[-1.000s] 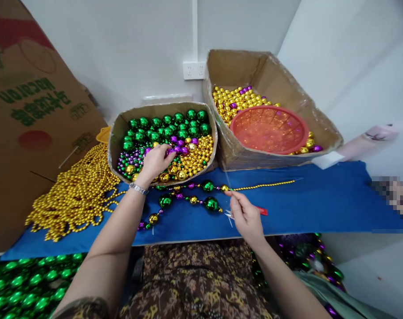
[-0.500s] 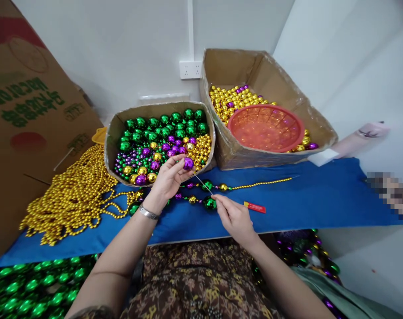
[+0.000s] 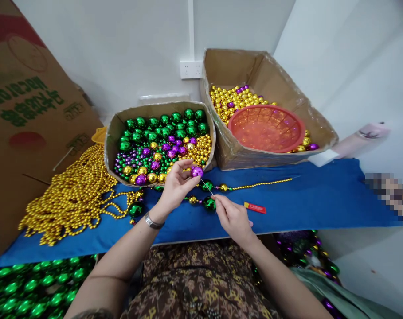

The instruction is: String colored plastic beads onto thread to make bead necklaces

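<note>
My left hand (image 3: 175, 186) pinches a purple bead (image 3: 197, 171) just in front of the near cardboard box (image 3: 111, 141), which holds green, purple and gold beads. My right hand (image 3: 232, 217) pinches a thin needle (image 3: 207, 186) whose tip reaches the purple bead. Under both hands, on the blue cloth (image 3: 304, 199), lies a partly strung strand of green, gold and purple beads (image 3: 209, 203) that runs on to the right as a thin gold bead string (image 3: 264, 183).
A larger box (image 3: 274, 75) at the back right holds gold and purple beads and a red plastic basket (image 3: 266, 128). A heap of gold bead strings (image 3: 71, 195) lies left. A small red item (image 3: 254, 207) lies right of my hand. Green beads (image 3: 25, 288) are below left.
My left hand came out of the near box with a purple bead and moved right and down toward the needle. My right hand raised the needle to meet it.
</note>
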The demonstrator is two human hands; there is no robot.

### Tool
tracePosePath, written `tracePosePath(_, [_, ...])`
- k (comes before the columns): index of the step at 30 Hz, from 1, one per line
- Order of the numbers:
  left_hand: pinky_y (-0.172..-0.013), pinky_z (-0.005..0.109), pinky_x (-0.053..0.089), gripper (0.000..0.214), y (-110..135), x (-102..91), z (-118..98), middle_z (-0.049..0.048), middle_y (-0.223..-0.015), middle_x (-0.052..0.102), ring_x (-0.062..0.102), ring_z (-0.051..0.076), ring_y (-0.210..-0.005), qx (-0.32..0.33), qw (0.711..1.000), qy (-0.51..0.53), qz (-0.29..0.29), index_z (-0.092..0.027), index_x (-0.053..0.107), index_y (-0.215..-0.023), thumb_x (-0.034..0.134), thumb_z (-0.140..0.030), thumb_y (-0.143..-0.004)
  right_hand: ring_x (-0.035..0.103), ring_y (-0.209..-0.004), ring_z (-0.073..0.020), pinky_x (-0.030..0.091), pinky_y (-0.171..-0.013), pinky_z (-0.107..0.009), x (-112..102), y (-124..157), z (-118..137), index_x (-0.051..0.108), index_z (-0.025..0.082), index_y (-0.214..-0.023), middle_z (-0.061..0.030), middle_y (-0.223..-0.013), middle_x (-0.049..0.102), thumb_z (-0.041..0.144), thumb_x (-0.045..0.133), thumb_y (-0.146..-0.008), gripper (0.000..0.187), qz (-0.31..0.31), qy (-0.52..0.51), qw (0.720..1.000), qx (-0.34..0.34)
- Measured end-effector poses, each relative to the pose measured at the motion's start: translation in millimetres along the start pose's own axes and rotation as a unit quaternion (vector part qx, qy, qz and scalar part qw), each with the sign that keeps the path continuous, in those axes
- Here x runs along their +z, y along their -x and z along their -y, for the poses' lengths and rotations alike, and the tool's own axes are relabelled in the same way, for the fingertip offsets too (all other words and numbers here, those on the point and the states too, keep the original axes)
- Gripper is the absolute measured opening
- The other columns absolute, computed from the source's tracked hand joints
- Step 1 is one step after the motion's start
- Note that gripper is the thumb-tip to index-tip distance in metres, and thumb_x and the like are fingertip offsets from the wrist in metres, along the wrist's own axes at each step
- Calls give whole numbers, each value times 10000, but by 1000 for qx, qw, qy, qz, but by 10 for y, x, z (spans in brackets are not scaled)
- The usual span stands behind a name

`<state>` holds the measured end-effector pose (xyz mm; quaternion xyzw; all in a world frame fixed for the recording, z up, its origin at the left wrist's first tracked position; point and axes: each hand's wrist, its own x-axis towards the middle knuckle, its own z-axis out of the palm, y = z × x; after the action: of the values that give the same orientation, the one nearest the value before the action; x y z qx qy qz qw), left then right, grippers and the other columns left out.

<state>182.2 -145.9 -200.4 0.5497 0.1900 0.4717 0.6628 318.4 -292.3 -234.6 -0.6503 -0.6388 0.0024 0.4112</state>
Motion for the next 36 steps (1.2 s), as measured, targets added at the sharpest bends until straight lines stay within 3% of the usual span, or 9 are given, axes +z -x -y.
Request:
tracePosePath(6, [-791, 303, 559, 485, 100, 68, 85, 50, -1077, 599, 628, 151, -900, -45, 999, 20, 10, -215, 544, -1101, 796, -236, -688, 716, -803, -159, 549, -731, -233, 9, 24, -17, 635, 189, -1067, -46, -953, 742, 232, 424, -974, 235, -2, -5, 1000, 3])
tracePosePath(10, [-841, 283, 518, 498, 138, 108, 80, 71, -1076, 625, 616, 163, -970, -47, 995, -18, 81, -215, 541, -1159, 773, -251, -720, 711, -816, -172, 547, -738, -255, -14, 26, -41, 625, 187, -1072, -69, -979, 735, 253, 402, -984, 248, -4, -5, 1000, 2])
tracePosePath(14, [-785, 276, 504, 371, -70, -59, -1, 84, -1060, 642, 616, 175, -950, 31, 987, -154, 33, -204, 571, -1157, 663, -319, -817, 694, -697, -167, 536, -704, -254, -81, 35, -98, 623, 182, -1052, -61, -858, 730, 267, 406, -984, 242, -23, 18, 1000, 12])
tracePosePath(16, [-757, 279, 491, 270, -254, -214, -58, 79, -979, 670, 622, 180, -891, 90, 952, -293, -6, -191, 617, -1086, 618, -304, -841, 671, -626, -159, 520, -666, -247, -107, 43, -127, 623, 178, -1030, -44, -771, 712, 267, 407, -984, 238, -32, 31, 999, 13])
tracePosePath(19, [-767, 314, 469, 183, -528, -438, -140, 72, -891, 696, 627, 209, -832, 120, 857, -501, 9, -197, 668, -991, 573, -245, -842, 641, -572, -149, 496, -628, -240, -116, 47, -150, 621, 175, -1005, -31, -721, 689, 258, 407, -983, 231, -41, 39, 998, 12])
tracePosePath(23, [-794, 340, 455, 187, -775, -622, -184, 86, -851, 700, 630, 249, -838, 65, 716, -690, 84, -198, 693, -910, 531, -177, -820, 631, -564, -142, 488, -633, -235, -94, 45, -154, 620, 172, -998, -29, -725, 685, 250, 409, -982, 225, -44, 35, 998, 7])
tracePosePath(25, [-797, 344, 457, 167, -852, -668, -157, 88, -816, 693, 631, 258, -843, 30, 685, -721, 101, -195, 696, -861, 547, -163, -793, 633, -570, -143, 491, -635, -236, -82, 46, -154, 620, 175, -998, -29, -728, 687, 252, 407, -982, 227, -41, 33, 999, 5])
tracePosePath(34, [-792, 398, 458, 137, -1029, -656, 30, 103, -735, 661, 635, 304, -866, 14, 719, -691, 76, -183, 693, -744, 631, -90, -666, 668, -609, -160, 521, -655, -247, -52, 48, -124, 625, 176, -1019, -40, -754, 702, 251, 412, -975, 229, -30, 26, 999, 10])
tracePosePath(36, [-762, 365, 466, 132, -993, -594, -5, 90, -743, 666, 631, 270, -837, 31, 756, -651, 59, -188, 703, -794, 637, -127, -699, 675, -622, -165, 527, -660, -250, -45, 50, -117, 626, 179, -1024, -43, -765, 708, 254, 409, -975, 234, -29, 25, 999, 9])
